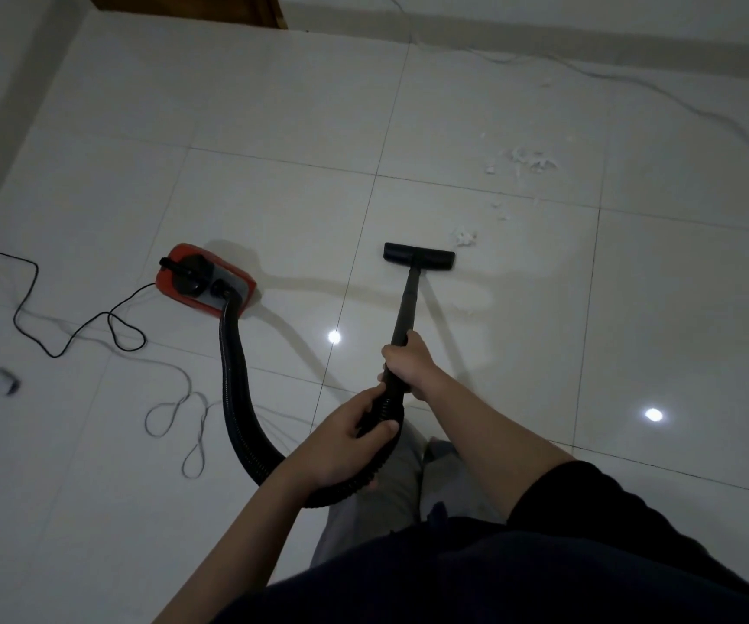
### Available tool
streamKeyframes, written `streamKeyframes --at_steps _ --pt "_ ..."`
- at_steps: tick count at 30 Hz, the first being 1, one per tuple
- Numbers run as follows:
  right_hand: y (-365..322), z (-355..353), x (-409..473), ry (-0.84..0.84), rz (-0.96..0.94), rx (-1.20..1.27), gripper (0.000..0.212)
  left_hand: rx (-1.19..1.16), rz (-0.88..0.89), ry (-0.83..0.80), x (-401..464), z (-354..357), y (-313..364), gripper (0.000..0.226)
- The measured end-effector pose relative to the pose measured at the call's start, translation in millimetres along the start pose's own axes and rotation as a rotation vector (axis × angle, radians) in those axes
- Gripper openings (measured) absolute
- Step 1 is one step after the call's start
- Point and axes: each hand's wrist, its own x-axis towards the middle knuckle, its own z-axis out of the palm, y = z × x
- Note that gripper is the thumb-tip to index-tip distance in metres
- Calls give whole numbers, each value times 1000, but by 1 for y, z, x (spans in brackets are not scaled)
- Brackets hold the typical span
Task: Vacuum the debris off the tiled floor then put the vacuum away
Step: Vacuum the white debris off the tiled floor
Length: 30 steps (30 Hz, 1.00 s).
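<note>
- Step in hand: vacuuming, judged as in progress with the debris not yet cleared. The black floor nozzle (419, 255) sits flat on the tiled floor (273, 128) at centre frame, just short of the nearest white clump (464, 236).
- Right hand (408, 364): fingers wrapped round the lower end of the black wand (408, 304), gripping it.
- Left hand (345, 443): curled round the ribbed black hose (233, 380) just behind the wand joint, holding it.
- Debris (527, 159): small white shreds and flakes, scattered in a loose trail from beside the nozzle toward the upper right of the frame; a few specks lie farther up near the pale cable (660, 90).
- Next move, as judged: push the nozzle forward and to the right over the nearest clump, then work up the trail; the pale cable at upper right lies close to the farthest flakes and may need avoiding.
- Vacuum body (206, 281): red canister with black top fittings, on the floor at left of centre, hose arching from it to the hands; its black power cord (26, 281) loops away to the left edge.
- Putting away: not begun.
</note>
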Motion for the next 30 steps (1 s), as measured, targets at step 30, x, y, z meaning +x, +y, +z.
streamKeyframes --at_steps 30 --pt "119 -1 -77 127 -22 33 28 -43 -7 -94 -95 74 -57 56"
